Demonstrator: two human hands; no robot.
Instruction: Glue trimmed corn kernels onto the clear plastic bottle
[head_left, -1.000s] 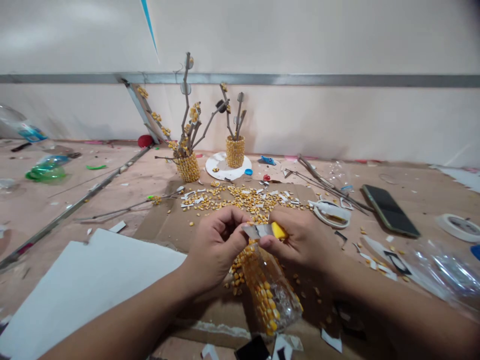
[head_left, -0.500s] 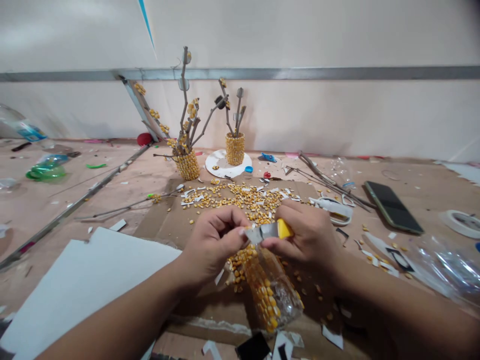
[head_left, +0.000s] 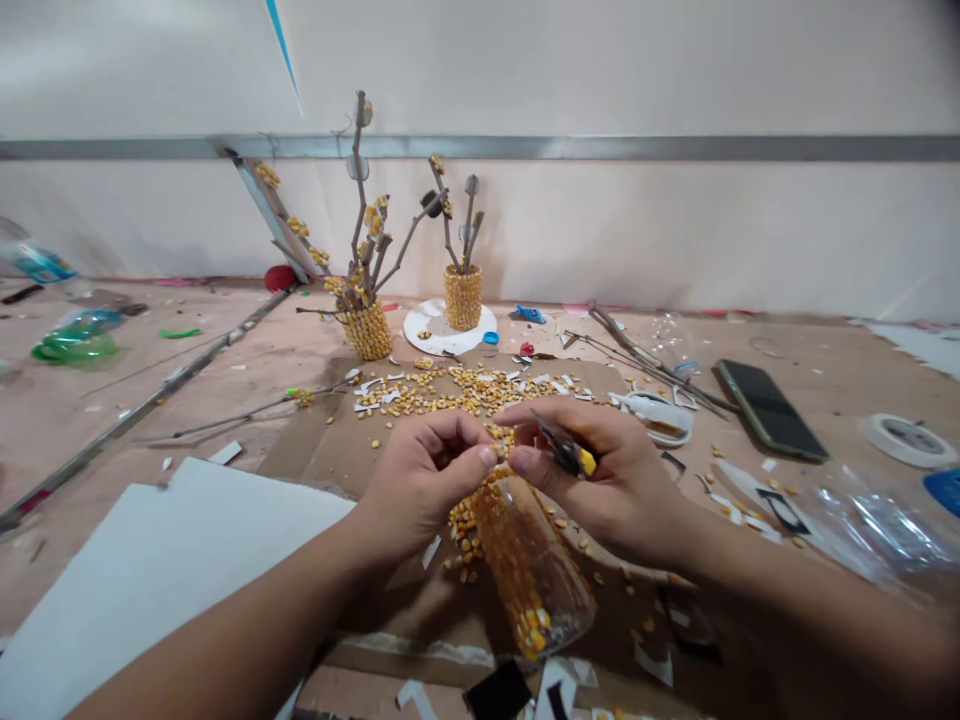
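My left hand (head_left: 427,480) is closed in a pinch, thumb against forefinger; whatever is between the fingertips is too small to make out. Facing it, my right hand (head_left: 600,470) grips a utility knife (head_left: 571,455) with a yellow part, its blade turned up and back toward the palm. The right thumb and forefinger reach close to the left fingertips. Below both hands lies a clear plastic bottle (head_left: 540,570), partly covered with rows of corn kernels. Loose corn kernels (head_left: 480,388) are heaped on a cardboard sheet (head_left: 315,440) beyond the hands.
Two kernel-covered pots, one left (head_left: 366,332) and one right (head_left: 463,298), hold twigs at the back. White paper (head_left: 172,580) lies left. On the right are a phone (head_left: 771,410), a tape roll (head_left: 909,440) and clear plastic (head_left: 885,520). Scraps (head_left: 499,690) lie in front.
The knife blade has swung away from my left fingertips, back toward the right palm. My right thumb and forefinger now reach toward the left hand's pinch. The view has shifted slightly.
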